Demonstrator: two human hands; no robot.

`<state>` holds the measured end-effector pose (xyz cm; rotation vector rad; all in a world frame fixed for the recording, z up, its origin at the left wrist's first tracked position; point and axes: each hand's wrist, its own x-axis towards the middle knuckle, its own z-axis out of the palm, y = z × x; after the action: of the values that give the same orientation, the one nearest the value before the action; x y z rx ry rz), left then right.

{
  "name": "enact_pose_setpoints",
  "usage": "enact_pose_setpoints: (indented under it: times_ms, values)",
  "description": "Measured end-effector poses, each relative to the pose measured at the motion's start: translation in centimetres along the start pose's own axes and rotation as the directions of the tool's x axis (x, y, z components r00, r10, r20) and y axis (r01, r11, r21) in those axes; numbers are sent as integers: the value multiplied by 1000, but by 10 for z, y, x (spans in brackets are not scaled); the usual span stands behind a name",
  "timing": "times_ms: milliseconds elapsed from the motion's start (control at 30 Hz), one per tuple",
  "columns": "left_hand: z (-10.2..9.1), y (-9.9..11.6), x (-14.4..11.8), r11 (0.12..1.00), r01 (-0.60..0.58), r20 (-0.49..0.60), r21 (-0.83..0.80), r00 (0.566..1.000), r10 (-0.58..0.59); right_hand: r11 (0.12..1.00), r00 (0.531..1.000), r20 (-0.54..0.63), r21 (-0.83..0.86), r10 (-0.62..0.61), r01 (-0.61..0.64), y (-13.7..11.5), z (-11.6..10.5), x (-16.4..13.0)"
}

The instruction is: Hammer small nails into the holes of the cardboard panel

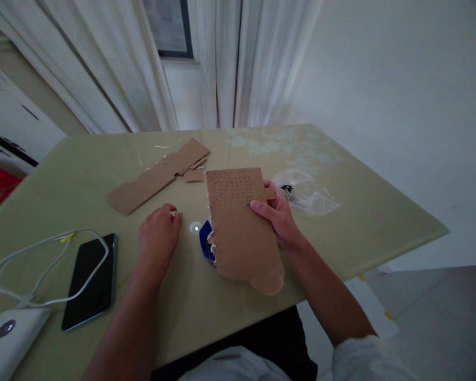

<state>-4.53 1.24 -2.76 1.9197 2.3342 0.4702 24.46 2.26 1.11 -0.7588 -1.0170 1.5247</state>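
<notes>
A cardboard piece [244, 238] with rows of small punched holes near its top stands tilted over the table. My right hand [280, 214] grips its right edge, thumb on the front and fingers behind. Whitish lumps line the cardboard's ragged left edge, where a blue object [206, 242] pokes out from behind, mostly hidden. My left hand [158, 233], to the left and apart from the cardboard, pinches a small thin metal piece [177, 212] between thumb and fingertips; its exact kind is too small to make out. A small clear round spot [195, 227] shows on the table between them.
Cardboard strips [158, 177] lie at the back left of the table [341, 233]. A clear plastic bag [311, 196] with something black inside sits right of my right hand. At the left are a black phone [91, 280], a white cable [43, 301] and a white power strip [18, 338].
</notes>
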Motion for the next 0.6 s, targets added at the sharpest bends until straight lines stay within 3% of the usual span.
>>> enact_pose_setpoints:
  times_ms: [433,500,600]
  values:
    - [-6,6,1,998,8,94,67,995,-15,1000,1000,19,11,7,-7,1,-2,1]
    - [-6,9,1,999,-29,25,25,999,28,1000,999,31,25,10,-10,1,-2,1]
    - [-6,22,-5,967,-185,-194,-174,969,150,999,999,48,38,11,-13,2,-3,1]
